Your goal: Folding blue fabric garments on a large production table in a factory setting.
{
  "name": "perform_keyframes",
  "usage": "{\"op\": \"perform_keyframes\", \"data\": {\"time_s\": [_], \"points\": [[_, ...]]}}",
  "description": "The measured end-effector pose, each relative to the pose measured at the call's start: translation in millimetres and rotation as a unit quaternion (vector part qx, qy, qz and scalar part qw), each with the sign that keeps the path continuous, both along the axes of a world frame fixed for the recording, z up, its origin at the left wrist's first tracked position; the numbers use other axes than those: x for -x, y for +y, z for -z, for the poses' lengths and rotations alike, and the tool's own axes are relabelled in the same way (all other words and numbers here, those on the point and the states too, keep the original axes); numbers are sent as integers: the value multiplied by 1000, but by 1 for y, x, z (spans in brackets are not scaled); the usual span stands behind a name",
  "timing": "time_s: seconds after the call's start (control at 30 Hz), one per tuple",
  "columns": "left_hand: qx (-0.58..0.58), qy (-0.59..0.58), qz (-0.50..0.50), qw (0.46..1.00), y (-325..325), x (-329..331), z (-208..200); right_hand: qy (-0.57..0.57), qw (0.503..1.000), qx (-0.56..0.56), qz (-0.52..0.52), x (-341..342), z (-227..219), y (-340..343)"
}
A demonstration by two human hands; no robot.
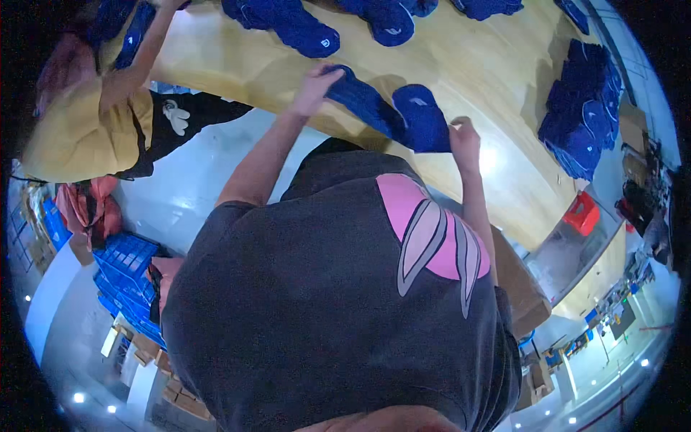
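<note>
Above the near edge of a pale wood table, a navy blue sock (363, 103) is stretched between my two hands. My left hand (314, 88) pinches its far left end between thumb and fingers. My right hand (464, 138) is closed at the right edge of the navy fabric, with its fingers curled in. A rounded navy end (419, 104) stands up near my right hand; whether it belongs to the same sock or a second one, I cannot tell.
Piles of navy socks (288, 25) with small white marks lie along the table's (475, 79) far side. A taller stack (581, 108) sits at the right. A co-worker in a yellow top (86, 137) stands at left. Blue crates (128, 270) and a red container (581, 214) are nearby.
</note>
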State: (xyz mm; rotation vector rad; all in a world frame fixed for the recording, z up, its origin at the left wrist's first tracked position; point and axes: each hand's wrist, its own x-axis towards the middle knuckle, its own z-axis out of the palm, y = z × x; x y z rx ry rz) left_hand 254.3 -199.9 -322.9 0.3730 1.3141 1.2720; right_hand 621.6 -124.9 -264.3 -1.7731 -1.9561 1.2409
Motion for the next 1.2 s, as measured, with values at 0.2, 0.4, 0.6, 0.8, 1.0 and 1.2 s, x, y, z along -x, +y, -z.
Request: {"op": "perform_keyframes", "data": {"time_s": [0.2,0.4,0.6,0.8,1.0,1.2], "points": [[155,190,173,954,-14,58,27,-15,932,5,363,-128,47,-22],[61,225,41,972,-61,89,122,-100,959,-134,228,-113,80,4],[14,531,103,841,-65,56,98,-196,949,-231,87,-118,101,26],[-10,405,94,909,-85,69,56,-238,961,-62,-126,-115,91,48],[129,335,22,933,-61,87,24,-36,999,-12,40,-120,50,43],[-115,386,3,915,-33,89,-20,-27,977,-189,98,-153,11,31]]}}
